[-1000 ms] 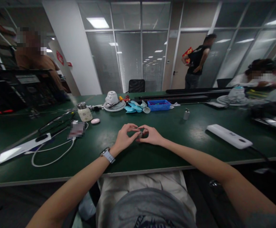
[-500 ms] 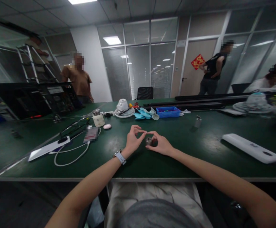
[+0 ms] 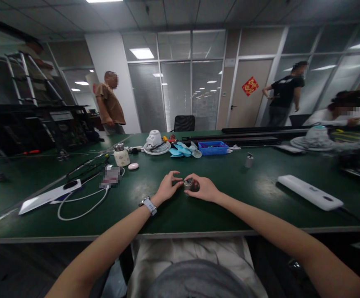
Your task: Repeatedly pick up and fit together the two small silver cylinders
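A small silvery metal cylinder (image 3: 187,184) stands near the front middle of the green table. The thumb and fingers of my right hand (image 3: 203,188) curve round it and grip it from the right. On its left side, my left hand (image 3: 168,187) has thumb and forefinger pinched together close to the cylinder's top edge, with another finger stretched out above. Whatever lies between those left fingertips is too small to make out. A similar metal cylinder (image 3: 249,161) with a small piece on top stands further back to the right.
On the left are a power strip (image 3: 49,196), a phone with a white cable (image 3: 110,176) and a cream bottle (image 3: 122,156). Fan parts (image 3: 156,145), light-blue fan blades (image 3: 184,150) and a blue basket (image 3: 212,149) stand behind. A white bar (image 3: 310,192) lies right. Several people are beyond.
Both hands have come down at the cylinder; the left fingertips moved from above it to its left upper edge, apart from the right forefinger. My view has turned slightly right.
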The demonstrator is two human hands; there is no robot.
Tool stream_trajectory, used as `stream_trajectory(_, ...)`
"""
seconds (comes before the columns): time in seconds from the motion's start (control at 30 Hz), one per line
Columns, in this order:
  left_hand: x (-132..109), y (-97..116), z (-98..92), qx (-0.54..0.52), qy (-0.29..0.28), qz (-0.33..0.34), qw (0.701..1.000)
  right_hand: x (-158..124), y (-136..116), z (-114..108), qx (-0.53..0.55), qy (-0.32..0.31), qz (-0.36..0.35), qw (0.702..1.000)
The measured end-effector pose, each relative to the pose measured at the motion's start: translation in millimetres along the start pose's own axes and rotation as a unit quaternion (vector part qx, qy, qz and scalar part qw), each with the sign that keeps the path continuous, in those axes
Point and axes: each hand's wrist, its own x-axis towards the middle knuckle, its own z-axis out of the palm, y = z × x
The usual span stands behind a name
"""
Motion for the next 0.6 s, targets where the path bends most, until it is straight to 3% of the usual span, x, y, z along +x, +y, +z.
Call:
stream_trajectory(0.1,1.6,-1.3,-1.3,0.042,0.054,-0.018,0.997,3.6,11.8,-14.1,-0.021,-0.014,0.030,0.999)
stream_trajectory(0.2,2.9,-2.6,-1.6,0.056,0.085,-0.043,0.994,4.6,39.4,-41.6,-0.045,-0.032,0.077,0.996)
stream_trajectory(0.47,2.9,-1.5,-3.6,0.049,0.071,-0.055,0.995,-21.8,131.9,-141.7,-0.069,-0.035,0.241,0.967)
stream_trajectory(0.6,2.4,0.1,-3.9,0.055,0.064,-0.055,0.995,-43.4,164.8,-174.3,-0.121,0.017,0.334,0.935)
